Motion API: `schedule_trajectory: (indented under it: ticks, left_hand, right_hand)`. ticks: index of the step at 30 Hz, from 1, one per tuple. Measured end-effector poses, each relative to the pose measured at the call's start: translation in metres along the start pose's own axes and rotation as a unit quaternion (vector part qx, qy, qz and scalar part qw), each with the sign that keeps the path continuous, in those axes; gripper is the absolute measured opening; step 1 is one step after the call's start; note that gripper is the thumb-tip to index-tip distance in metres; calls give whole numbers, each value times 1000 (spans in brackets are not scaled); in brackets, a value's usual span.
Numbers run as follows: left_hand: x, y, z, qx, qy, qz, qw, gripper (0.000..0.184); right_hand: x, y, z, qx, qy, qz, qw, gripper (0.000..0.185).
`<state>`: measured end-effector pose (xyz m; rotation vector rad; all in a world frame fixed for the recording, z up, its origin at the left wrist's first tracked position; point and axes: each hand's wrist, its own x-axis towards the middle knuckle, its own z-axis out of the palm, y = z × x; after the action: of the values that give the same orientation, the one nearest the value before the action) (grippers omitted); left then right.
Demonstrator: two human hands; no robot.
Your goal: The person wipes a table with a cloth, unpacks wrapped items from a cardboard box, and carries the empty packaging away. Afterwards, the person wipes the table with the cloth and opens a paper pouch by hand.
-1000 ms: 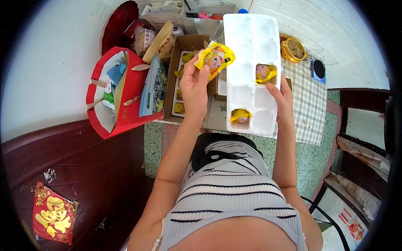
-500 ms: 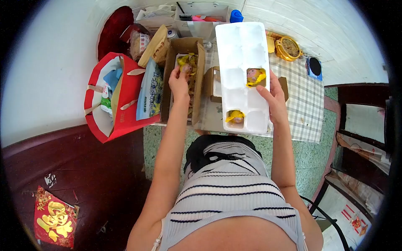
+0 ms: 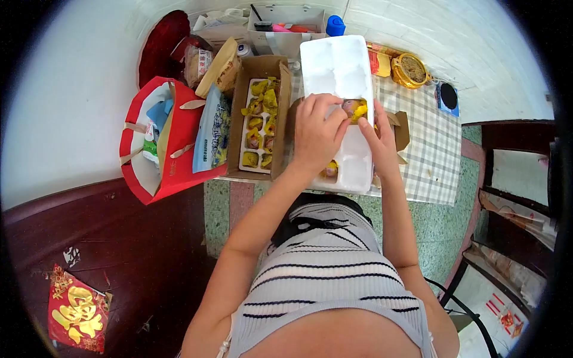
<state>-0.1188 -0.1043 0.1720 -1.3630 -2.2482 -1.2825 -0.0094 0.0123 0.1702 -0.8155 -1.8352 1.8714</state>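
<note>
A white compartment tray (image 3: pixel 334 65) is raised over the table, tilted toward me. My right hand (image 3: pixel 382 140) grips its right edge, thumb on the front. In one compartment near its middle sits a round pinkish fruit in yellow wrapping (image 3: pixel 357 110). My left hand (image 3: pixel 319 134) reaches across the tray, its curled fingertips pinching at this fruit and partly covering it. Lower on the tray, another yellow-wrapped piece (image 3: pixel 329 170) shows beside my left wrist. To the left, an open cardboard box (image 3: pixel 236 131) holds a second white tray (image 3: pixel 243 134) with several yellow-wrapped fruits.
A red gift bag (image 3: pixel 185 131) and a blue packet (image 3: pixel 210 134) stand left of the box. Behind are a white bin (image 3: pixel 280 42) and a blue-capped object (image 3: pixel 335 25). A golden pot (image 3: pixel 410 70) and a small blue box (image 3: pixel 447 98) sit on the checked cloth (image 3: pixel 427 149).
My left hand has left the cardboard box and moved right to the tray's wrapped fruit, uncovering the box's contents. The raised tray has shifted slightly left.
</note>
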Motion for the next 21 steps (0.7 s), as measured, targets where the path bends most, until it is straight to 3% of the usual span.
schedule_trajectory:
  ticks: [4, 6, 10, 13, 15, 16, 18, 20, 21]
  left_hand:
    - [-2, 1, 7, -83, 29, -3, 996, 13]
    - [-1, -1, 4, -129, 24, -78, 988, 11]
    - [1, 1, -5, -192, 9, -141, 971, 8]
    - [5, 2, -13, -158, 36, -94, 982, 6]
    - [5, 7, -23, -130, 43, -14, 991, 6]
    - [6, 3, -27, -126, 46, -16, 991, 6]
    - [9, -11, -37, -148, 133, -159, 967, 7]
    - [2, -57, -40, -127, 214, -214, 945, 8]
    - [-3, -75, -48, -54, 196, -226, 953, 9]
  right_hand:
    - [1, 8, 0, 50, -16, 21, 998, 71]
    - [4, 20, -3, 32, -30, 33, 998, 70]
    - [2, 17, -1, 10, -25, 27, 999, 70]
    - [9, 27, -10, 8, -34, 46, 998, 71]
    - [13, 36, -14, 93, 10, 105, 990, 70]
    - [14, 35, -15, 93, 5, 104, 990, 70]
    - [11, 25, -17, 64, 27, 81, 994, 68]
    - [7, 10, -13, 67, 40, 75, 994, 66]
    - [7, 9, -14, 68, 49, 75, 994, 66]
